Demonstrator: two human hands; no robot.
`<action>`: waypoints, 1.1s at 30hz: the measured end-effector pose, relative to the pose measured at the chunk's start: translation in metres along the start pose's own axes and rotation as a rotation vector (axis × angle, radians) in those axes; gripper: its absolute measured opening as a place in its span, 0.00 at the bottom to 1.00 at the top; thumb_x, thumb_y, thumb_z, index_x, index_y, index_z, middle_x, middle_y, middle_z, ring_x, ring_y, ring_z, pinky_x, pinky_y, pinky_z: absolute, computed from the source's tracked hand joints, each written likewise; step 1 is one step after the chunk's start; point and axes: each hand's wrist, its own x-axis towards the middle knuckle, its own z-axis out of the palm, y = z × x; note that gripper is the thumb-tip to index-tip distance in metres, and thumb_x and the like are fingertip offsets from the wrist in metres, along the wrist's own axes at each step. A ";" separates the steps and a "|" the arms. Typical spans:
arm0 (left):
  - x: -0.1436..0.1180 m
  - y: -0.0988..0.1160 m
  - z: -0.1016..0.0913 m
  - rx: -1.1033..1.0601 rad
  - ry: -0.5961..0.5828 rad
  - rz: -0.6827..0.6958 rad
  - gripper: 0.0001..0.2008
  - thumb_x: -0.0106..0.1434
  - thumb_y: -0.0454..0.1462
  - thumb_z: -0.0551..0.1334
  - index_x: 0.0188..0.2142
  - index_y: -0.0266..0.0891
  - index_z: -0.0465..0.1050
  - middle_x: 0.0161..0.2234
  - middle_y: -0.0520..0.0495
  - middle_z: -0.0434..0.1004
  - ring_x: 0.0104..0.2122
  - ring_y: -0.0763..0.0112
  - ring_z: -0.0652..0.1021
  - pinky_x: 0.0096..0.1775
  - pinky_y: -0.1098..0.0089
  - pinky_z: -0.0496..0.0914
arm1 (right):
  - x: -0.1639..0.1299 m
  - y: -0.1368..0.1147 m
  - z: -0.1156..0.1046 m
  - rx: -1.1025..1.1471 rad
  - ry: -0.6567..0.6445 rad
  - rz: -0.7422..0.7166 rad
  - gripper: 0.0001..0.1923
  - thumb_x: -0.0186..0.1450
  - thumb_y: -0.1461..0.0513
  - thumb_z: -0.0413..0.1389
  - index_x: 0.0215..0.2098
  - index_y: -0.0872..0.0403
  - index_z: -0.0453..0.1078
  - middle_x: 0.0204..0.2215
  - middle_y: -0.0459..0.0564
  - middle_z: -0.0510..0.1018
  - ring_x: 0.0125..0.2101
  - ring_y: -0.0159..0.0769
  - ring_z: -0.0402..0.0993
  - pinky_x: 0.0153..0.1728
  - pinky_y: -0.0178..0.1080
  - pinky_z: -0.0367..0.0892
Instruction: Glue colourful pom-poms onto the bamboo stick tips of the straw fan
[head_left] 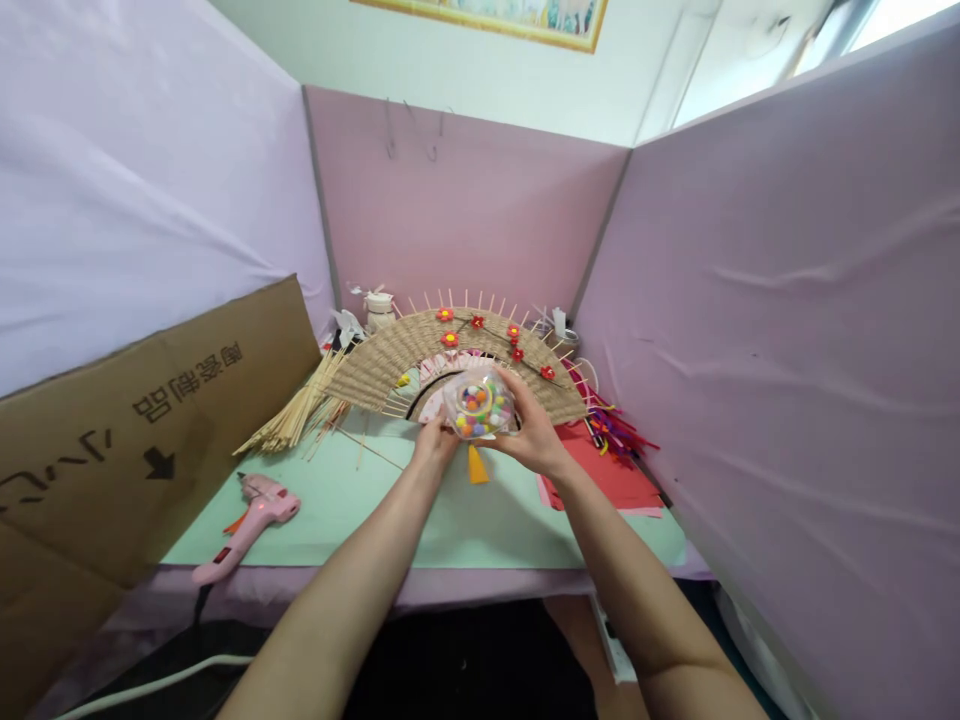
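Clear plastic box [478, 403] of coloured beads sits gripped between my left hand [435, 437] and right hand [534, 425]; fan [390, 360] at twelve o'clock, on the table [420, 520].

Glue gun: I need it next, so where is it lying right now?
In the head view the pink glue gun lies at the left front of the green table, beside the cardboard sheet.

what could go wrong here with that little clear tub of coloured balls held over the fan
1. Both hands, left hand and right hand, hold the clear tub in mid-air; if it tips or pops open, the small balls may scatter across the green table.
2. It hangs just above the woven fan; a drop might knock its red flowers.
3. The pink glue gun lies near the table edge, possibly hot.
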 end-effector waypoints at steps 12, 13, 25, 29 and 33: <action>0.010 0.005 -0.002 -0.008 0.165 0.062 0.16 0.66 0.29 0.57 0.53 0.40 0.70 0.49 0.39 0.79 0.45 0.65 0.81 0.43 0.67 0.78 | -0.037 0.014 -0.055 -0.434 0.009 -0.138 0.44 0.59 0.54 0.65 0.68 0.45 0.49 0.65 0.57 0.61 0.65 0.50 0.57 0.63 0.56 0.59; 0.011 0.005 -0.001 -0.008 0.166 0.065 0.16 0.66 0.29 0.57 0.53 0.40 0.70 0.49 0.39 0.79 0.46 0.65 0.81 0.43 0.66 0.79 | -0.035 0.014 -0.061 -0.487 0.001 -0.154 0.44 0.60 0.55 0.64 0.68 0.45 0.49 0.65 0.58 0.61 0.65 0.50 0.57 0.63 0.55 0.59; 0.031 0.032 0.021 -0.084 0.122 0.224 0.19 0.66 0.27 0.58 0.55 0.42 0.69 0.46 0.43 0.82 0.47 0.68 0.81 0.52 0.61 0.74 | 0.029 -0.015 -0.102 -1.468 -0.514 -0.209 0.25 0.61 0.66 0.57 0.57 0.54 0.66 0.56 0.61 0.71 0.58 0.54 0.62 0.64 0.59 0.44; 0.034 0.036 0.023 -0.110 0.080 0.293 0.22 0.66 0.27 0.59 0.58 0.45 0.67 0.47 0.42 0.81 0.48 0.68 0.80 0.53 0.60 0.74 | 0.039 0.017 -0.092 -1.541 -0.609 -0.226 0.17 0.65 0.68 0.52 0.51 0.55 0.71 0.49 0.60 0.76 0.51 0.49 0.67 0.61 0.58 0.50; 0.036 0.039 0.022 -0.129 0.056 0.339 0.23 0.65 0.27 0.60 0.58 0.47 0.67 0.49 0.42 0.81 0.49 0.67 0.80 0.52 0.60 0.74 | 0.038 0.057 -0.078 -1.571 -0.583 -0.310 0.16 0.67 0.69 0.47 0.49 0.57 0.73 0.47 0.58 0.77 0.49 0.46 0.68 0.59 0.58 0.56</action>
